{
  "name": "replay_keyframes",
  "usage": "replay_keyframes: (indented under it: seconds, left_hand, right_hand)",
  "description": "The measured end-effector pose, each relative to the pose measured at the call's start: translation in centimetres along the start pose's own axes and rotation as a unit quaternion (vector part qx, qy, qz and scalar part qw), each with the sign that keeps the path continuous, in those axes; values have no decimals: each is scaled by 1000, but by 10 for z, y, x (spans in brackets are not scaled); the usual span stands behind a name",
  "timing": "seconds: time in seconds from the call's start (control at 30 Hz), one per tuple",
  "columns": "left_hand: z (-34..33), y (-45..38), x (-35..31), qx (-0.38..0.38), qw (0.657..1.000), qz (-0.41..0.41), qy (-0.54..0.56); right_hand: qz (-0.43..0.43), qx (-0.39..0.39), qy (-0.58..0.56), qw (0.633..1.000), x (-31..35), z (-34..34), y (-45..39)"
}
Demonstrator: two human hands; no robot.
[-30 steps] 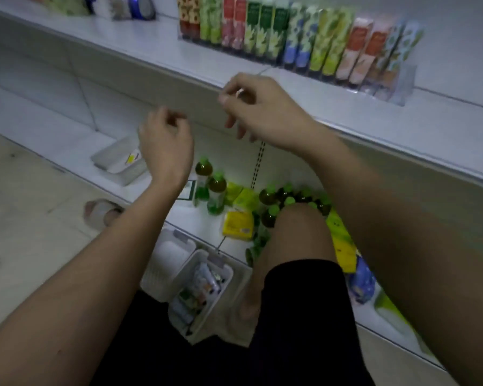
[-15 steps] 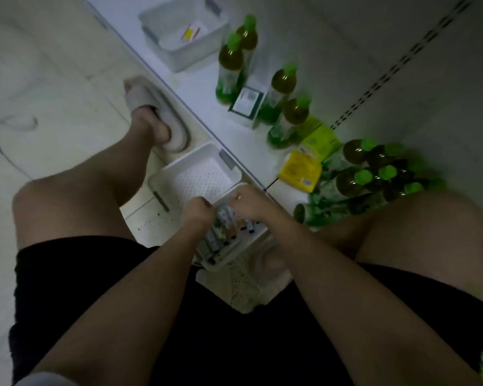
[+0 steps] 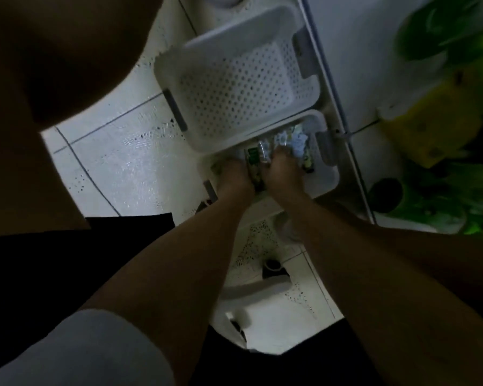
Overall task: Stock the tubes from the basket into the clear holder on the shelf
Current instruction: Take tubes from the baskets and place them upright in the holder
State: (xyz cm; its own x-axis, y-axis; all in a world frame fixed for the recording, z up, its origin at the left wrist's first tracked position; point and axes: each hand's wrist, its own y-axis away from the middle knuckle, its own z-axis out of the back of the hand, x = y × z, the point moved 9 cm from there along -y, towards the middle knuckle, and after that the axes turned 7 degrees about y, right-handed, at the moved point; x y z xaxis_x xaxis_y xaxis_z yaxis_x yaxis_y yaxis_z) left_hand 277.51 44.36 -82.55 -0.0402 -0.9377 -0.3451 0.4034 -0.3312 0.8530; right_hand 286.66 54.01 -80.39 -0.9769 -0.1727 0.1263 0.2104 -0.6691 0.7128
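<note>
Both hands reach down into the basket (image 3: pixel 328 174) on the floor, side by side among the tubes (image 3: pixel 287 140). The left hand (image 3: pixel 233 175) and the right hand (image 3: pixel 283 171) each have fingers buried in the pile; whether either grip has closed on a tube I cannot tell, since the fingertips are hidden and the picture is dim. A dark green tube (image 3: pixel 253 162) lies between the 2 hands. A second, perforated white basket (image 3: pixel 234 79) sits just beyond, touching the first. Past them runs the low shelf edge (image 3: pixel 343 135), with a yellow pack (image 3: pixel 427 129) and blurred green bottles (image 3: pixel 444 37) on it.
</note>
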Motion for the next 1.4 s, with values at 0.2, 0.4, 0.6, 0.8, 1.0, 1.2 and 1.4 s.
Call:
replay_keyframes:
  seconds: [0.2,0.4,0.6,0.8,1.0,1.2,1.4]
  left_hand:
    - [-4,0,1,-3,1000,7,-3]
    - [1,22,-7,70,996,23,55]
    - [10,81,-45,175,967,-31,182]
    - [32,150,-101,301,908,-106,270]
    - [70,209,-149,327,902,-171,225]
    - [135,322,-240,278,868,-385,143]
    - [181,457,-313,269,790,-536,132]
  right_hand:
    - [-6,27,-6,1000,3,-1,-13]
    - [26,95,-59,993,12,12,10]
    - [60,67,-164,982,11,81,66]
    - [82,-44,-270,958,-19,183,126]
    - [166,-95,-224,956,-26,274,201]
    - [272,-197,-265,904,-15,352,307]
    - [338,-243,-359,836,-16,416,413]
